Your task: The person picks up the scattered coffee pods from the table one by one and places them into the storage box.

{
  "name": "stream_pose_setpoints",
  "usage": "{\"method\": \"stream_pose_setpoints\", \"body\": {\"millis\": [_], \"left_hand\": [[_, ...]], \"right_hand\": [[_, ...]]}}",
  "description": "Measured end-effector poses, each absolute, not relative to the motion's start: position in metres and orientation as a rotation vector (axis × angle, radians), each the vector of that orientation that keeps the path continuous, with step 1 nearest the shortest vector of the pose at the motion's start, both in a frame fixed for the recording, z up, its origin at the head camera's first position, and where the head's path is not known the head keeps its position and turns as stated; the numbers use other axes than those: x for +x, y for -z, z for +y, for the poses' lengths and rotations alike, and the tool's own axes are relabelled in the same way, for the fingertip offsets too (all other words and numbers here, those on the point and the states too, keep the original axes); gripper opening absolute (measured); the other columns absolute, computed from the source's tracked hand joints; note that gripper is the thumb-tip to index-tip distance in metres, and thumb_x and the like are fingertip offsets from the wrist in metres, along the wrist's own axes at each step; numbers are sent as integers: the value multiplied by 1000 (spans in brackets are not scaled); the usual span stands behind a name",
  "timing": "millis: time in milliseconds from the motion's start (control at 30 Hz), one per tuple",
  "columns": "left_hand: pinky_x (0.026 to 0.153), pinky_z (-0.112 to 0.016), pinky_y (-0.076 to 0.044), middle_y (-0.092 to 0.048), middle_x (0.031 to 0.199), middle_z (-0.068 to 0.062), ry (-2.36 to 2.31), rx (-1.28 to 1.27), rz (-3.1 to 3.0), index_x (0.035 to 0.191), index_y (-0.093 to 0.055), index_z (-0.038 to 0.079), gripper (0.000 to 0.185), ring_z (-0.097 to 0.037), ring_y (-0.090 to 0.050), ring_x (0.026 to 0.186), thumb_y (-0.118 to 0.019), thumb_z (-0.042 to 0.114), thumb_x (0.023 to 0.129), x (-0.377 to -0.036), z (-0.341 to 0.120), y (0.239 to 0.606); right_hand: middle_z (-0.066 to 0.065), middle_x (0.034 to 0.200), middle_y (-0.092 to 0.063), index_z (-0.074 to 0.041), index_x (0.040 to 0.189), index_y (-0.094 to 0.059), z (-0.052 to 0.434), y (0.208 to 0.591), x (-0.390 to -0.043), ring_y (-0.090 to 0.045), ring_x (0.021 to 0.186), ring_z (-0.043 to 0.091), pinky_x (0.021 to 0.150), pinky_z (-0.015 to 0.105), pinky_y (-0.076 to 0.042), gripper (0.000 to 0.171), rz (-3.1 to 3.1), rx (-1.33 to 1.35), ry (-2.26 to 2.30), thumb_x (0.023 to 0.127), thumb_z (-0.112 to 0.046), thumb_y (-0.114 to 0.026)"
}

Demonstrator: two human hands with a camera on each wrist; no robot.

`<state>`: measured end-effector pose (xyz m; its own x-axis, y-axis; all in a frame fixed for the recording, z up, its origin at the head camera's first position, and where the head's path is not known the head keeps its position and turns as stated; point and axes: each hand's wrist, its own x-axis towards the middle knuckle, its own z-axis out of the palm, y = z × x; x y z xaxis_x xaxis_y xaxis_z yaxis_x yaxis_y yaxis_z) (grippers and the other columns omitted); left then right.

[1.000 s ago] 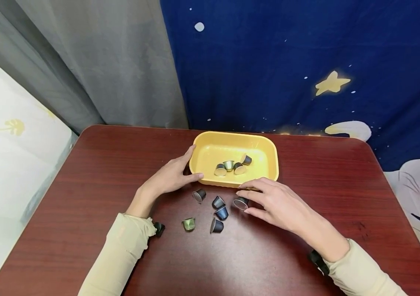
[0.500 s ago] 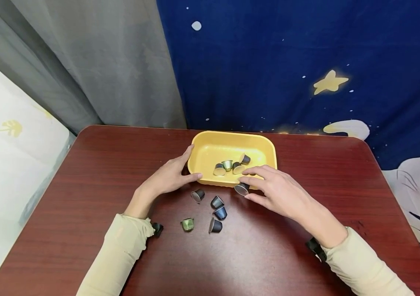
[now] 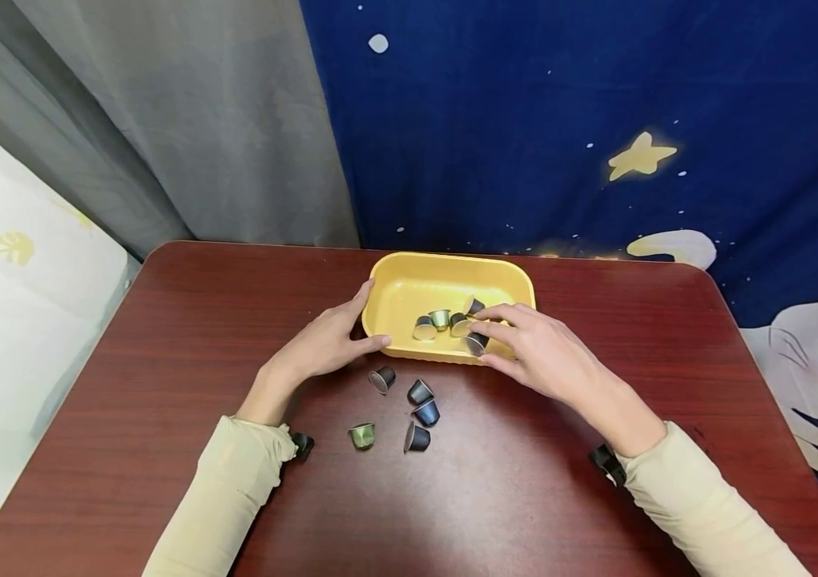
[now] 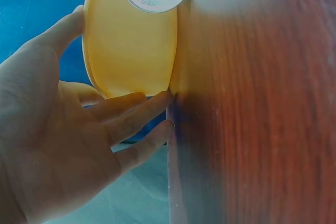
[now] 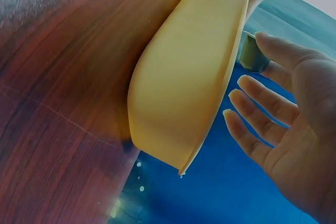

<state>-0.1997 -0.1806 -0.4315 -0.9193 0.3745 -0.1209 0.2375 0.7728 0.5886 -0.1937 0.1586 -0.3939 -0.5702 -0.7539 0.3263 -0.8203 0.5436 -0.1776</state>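
Note:
A yellow tray [image 3: 502, 280] stands at the table's far middle with several coffee capsules [image 3: 441, 320] lying in it. My left hand [image 3: 322, 346] rests against the tray's left front corner, fingers straight along the end wall and thumb along the front wall. The left wrist view shows this hand [image 4: 47, 129] against the tray [image 4: 131, 40]. My right hand [image 3: 534, 353] pinches a dark capsule [image 3: 476, 343] between thumb and forefinger, just over the tray's front rim. In the right wrist view the capsule [image 5: 252, 53] sits beyond the tray [image 5: 184, 82], with the other fingers [image 5: 262, 106] spread.
Several capsules lie on the dark red table [image 3: 163, 336] in front of the tray: dark ones [image 3: 382, 378] [image 3: 419, 391] [image 3: 416, 437], a blue one [image 3: 426, 412] and a green one [image 3: 361, 435]. A blue starry cloth [image 3: 596, 120] and grey curtain [image 3: 199, 120] hang behind.
My right hand has picked the dark capsule off the table and carried it up and away to the tray's front rim. The left hand has stayed at the tray.

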Motion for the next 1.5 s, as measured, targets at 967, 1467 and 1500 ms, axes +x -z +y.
{"method": "stream_pose_setpoints", "body": {"millis": [967,1467,1500], "left_hand": [[113,-47,-33,-24,162,-7,-872,490,2736,161,-1,21,103,-25,-36,142,-56,69,89,-199,-180,432],[113,-46,-33,-23,162,-7,-874,506,2754,161,-2,20,102,-26,-37,142,-57,67,89,-200,-180,432],[113,-46,-33,-23,162,-7,-870,507,2757,161,-2,20,102,-26,-37,142,-58,66,90,-200,-180,432]], "right_hand": [[15,129,-60,-10,126,-69,162,400,-215,-55,121,32,100,50,-44,43,-2635,1219,-344,87,-25,-78],[17,129,-60,-9,122,-71,160,406,-222,-53,123,35,107,49,-38,40,-2626,1228,-355,86,-23,-79],[17,129,-60,-9,122,-71,160,406,-222,-53,123,35,107,49,-38,39,-2627,1228,-351,86,-23,-79]]}}
